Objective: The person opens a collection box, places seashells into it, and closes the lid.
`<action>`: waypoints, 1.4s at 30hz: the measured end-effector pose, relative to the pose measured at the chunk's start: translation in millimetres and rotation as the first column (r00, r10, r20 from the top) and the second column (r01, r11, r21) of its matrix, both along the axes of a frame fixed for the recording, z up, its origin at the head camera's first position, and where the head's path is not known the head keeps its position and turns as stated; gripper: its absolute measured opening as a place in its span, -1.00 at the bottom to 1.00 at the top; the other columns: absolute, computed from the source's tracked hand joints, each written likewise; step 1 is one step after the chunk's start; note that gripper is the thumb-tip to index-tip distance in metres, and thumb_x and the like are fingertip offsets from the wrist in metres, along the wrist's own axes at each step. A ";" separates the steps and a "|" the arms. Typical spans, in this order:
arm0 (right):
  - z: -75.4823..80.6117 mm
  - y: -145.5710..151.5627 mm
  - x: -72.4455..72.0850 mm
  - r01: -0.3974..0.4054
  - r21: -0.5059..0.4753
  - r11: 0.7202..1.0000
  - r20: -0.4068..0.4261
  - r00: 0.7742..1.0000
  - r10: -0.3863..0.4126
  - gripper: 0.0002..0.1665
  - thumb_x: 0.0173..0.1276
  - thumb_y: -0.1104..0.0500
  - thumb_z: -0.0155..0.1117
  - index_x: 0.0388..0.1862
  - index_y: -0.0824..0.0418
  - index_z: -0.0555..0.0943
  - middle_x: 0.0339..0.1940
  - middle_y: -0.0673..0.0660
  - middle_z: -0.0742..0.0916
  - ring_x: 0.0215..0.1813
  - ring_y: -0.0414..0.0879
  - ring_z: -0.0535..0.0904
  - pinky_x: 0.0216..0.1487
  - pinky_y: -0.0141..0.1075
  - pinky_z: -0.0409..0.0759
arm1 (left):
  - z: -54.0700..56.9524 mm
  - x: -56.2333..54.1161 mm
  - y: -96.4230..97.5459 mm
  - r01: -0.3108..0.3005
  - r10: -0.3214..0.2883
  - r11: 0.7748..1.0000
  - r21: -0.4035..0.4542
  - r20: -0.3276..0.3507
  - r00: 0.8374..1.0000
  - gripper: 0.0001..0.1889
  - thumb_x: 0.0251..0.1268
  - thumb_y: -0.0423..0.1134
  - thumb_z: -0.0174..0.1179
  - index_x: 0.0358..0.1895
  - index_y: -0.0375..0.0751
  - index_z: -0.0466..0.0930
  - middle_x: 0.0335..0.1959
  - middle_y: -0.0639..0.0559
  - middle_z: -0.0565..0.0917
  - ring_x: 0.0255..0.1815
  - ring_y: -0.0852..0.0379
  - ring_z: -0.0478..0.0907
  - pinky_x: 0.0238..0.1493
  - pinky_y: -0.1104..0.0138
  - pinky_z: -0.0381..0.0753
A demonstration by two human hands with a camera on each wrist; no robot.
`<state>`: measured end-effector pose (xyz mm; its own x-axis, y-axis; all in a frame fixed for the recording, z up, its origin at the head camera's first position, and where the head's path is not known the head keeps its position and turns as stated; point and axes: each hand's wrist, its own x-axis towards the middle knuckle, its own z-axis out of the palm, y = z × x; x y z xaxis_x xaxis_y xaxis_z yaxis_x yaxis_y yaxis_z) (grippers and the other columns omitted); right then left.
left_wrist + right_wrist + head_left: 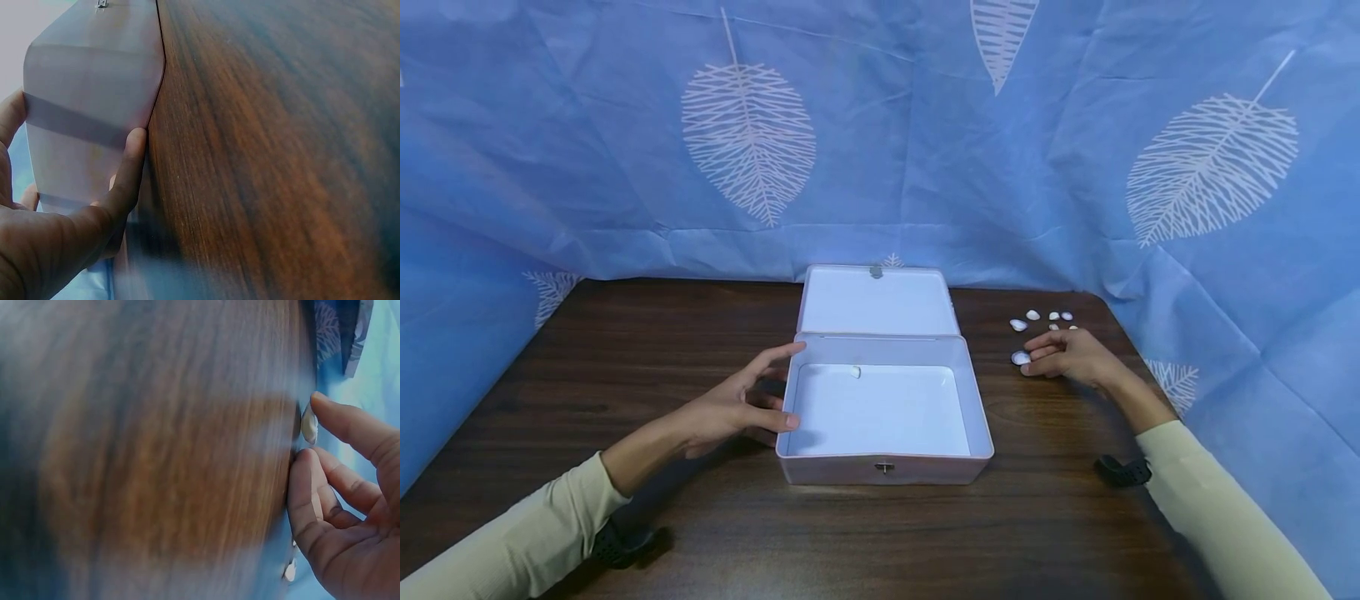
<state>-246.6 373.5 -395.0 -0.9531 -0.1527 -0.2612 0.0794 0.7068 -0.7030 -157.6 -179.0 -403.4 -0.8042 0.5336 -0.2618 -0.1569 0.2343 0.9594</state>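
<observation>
A white box (883, 471) with a small front latch stands with its lid (876, 302) raised back. My left hand (730, 408) touches its left side, thumb and index finger spread along the rim; in the left wrist view another fingertip (135, 142) meets the wall near the tabletop. One small pale seashell (855, 372) is inside the box, near its back wall. On the right, my right hand (1067, 357) reaches a purple-and-white seashell (1020, 357) on the table. The right wrist view shows that shell (309, 425) between thumb and fingers, with a gap below it.
Several more seashells (1033, 315) lie at the table's back right, some partly behind my right hand. The dark wooden table (700, 308) runs back to a blue curtain (880, 150) with white leaf prints. A black wrist device (1123, 471) shows by the right sleeve.
</observation>
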 end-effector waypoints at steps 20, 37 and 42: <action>0.9 -12.2 0.5 -0.025 0.082 0.996 -0.050 0.998 0.029 -0.40 0.57 0.09 0.57 0.35 0.49 0.66 0.08 0.28 0.81 -0.07 -0.16 0.72 -0.08 -0.31 0.80 | -0.6 -0.2 -0.5 0.001 -0.001 1.000 0.013 0.011 1.000 0.18 0.44 -0.20 0.58 0.89 0.36 -0.08 0.76 -0.29 -0.02 0.42 -0.31 0.39 0.18 -0.03 0.84; 8.0 -24.6 9.7 0.016 -0.010 1.000 -0.129 0.992 -0.017 -0.35 0.58 -0.01 0.57 0.38 0.44 0.70 0.07 0.20 0.87 -0.11 -0.23 0.79 -0.06 -0.33 0.82 | 0.6 -0.6 0.6 -0.003 0.002 1.000 0.020 0.017 1.000 0.18 0.44 -0.21 0.58 0.89 0.36 -0.08 0.75 -0.31 -0.01 0.42 -0.29 0.41 0.19 -0.02 0.82; 13.3 -30.1 13.9 0.000 0.000 1.000 -0.161 0.987 0.000 -0.35 0.58 -0.03 0.56 0.40 0.41 0.71 0.13 0.21 0.86 -0.08 -0.34 0.74 -0.02 -0.37 0.81 | 0.3 -0.6 0.5 -0.002 0.002 1.000 0.020 0.015 1.000 0.18 0.44 -0.22 0.58 0.89 0.36 -0.09 0.74 -0.31 -0.01 0.42 -0.30 0.40 0.18 -0.02 0.82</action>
